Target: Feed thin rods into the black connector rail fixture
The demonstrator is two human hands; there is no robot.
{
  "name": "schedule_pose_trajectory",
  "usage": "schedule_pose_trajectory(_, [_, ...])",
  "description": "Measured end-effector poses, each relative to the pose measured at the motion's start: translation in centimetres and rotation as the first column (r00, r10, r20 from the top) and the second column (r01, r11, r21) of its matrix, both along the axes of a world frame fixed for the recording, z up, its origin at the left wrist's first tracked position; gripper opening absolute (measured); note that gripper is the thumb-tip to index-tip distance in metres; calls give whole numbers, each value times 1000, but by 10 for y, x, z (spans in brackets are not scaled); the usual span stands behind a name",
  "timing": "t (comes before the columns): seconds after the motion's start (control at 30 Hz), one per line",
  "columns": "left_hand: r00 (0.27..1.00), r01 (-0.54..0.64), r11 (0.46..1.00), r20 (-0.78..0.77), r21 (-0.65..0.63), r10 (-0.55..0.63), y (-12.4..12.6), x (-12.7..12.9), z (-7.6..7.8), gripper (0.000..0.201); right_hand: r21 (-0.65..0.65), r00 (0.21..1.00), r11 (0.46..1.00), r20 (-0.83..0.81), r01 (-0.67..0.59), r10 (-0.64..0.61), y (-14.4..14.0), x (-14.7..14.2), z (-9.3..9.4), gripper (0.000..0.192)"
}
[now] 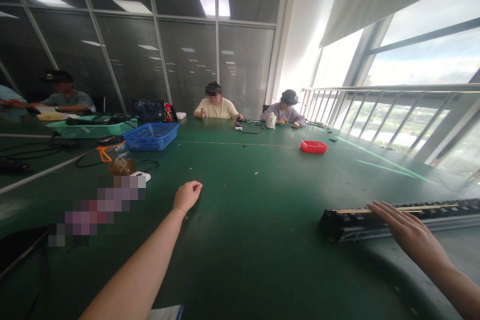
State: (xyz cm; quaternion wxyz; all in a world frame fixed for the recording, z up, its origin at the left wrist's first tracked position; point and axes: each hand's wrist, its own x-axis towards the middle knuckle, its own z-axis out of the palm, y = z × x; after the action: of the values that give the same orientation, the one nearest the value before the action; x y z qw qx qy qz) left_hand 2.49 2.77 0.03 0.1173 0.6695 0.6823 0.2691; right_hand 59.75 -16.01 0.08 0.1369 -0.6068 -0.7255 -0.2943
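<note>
My left hand [188, 195] is over the middle of the green table, its fingers curled and pressed together. Whatever it may hold is hidden by the fingers. My right hand [410, 227] reaches in from the right, fingers stretched out flat, over the near side of a long black slotted bar [356, 232]. The fingertips seem to touch the bar's top edge. Thin gold-coloured rods [350, 211] run lengthwise along the top of this bar, which extends out of view on the right.
A jar with an orange handle [122, 157], a blue basket [152, 136] and a green basket [92, 129] stand at the left. Farther back is a red tray [314, 147]. Several people sit beyond the green table [243, 240]. Cables lie at far left.
</note>
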Motion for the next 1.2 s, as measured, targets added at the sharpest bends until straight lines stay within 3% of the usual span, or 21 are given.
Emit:
schedule_pose_trajectory(0.3, [1000,7,1000,-11,0,-7,0,1,1,27,-119,999,992,-6,36,-37,0,-4,14,48])
schedule_pose_trajectory(0.77, [1000,5,1000,-29,14,-4,1,0,-1,25,-163,995,986,-86,31,-46,-2,-5,10,49])
schedule_pose_trajectory(0.97, [1000,14,1000,-15,10,-13,2,-1,-2,26,-103,998,993,-18,53,-55,-4,-14,15,50])
schedule_pose_trajectory(1.13, [1000,13,1000,-12,4,-13,2,-1,-3,26,85,987,983,-8,163,-163,-15,-14,8,55])
schedule_pose_trajectory(1.2, [1000,20,1000,-11,6,-20,2,-1,-3,26,28,987,987,-2,160,-160,-19,-8,3,57])
